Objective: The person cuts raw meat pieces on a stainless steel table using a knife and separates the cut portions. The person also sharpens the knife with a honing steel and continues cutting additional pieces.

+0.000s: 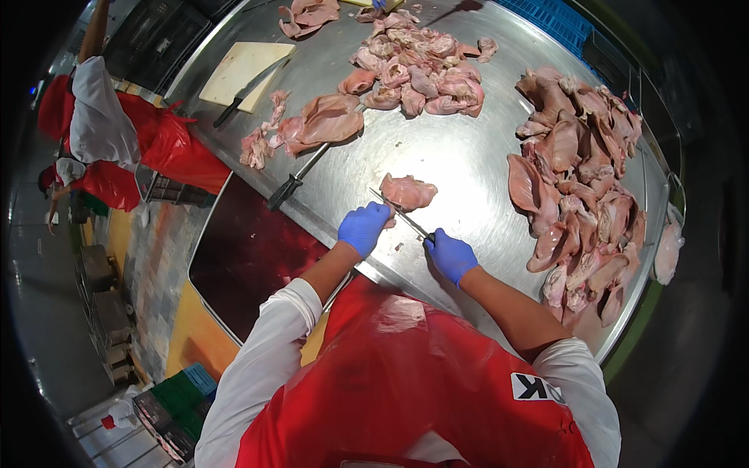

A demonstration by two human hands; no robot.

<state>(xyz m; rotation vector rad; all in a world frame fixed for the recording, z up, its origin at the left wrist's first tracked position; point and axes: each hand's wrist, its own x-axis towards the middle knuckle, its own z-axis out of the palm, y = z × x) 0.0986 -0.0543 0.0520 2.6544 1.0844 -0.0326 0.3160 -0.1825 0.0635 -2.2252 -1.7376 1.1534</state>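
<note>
My right hand (452, 256), in a blue glove, is closed round the black handle of a knife (410, 224). The blade points up and left across the near edge of a small pink piece of meat (409, 193) on the steel table. My left hand (363, 229), also blue-gloved, is closed at the blade's near-left side, with a bit of pink meat showing at its fingers. Whether that bit joins the larger piece is hidden by the blade and fingers. Small scraps lie on the steel close to both hands.
The steel table (468, 156) carries a heap of pig ears (581, 179) at right and a pile of meat pieces (425, 66) at the far side. Left lie a sharpening steel (300, 176), a large ear (324, 123) and a cutting board (234, 72) with another knife (253, 86). A dark-red bin (253, 257) stands below.
</note>
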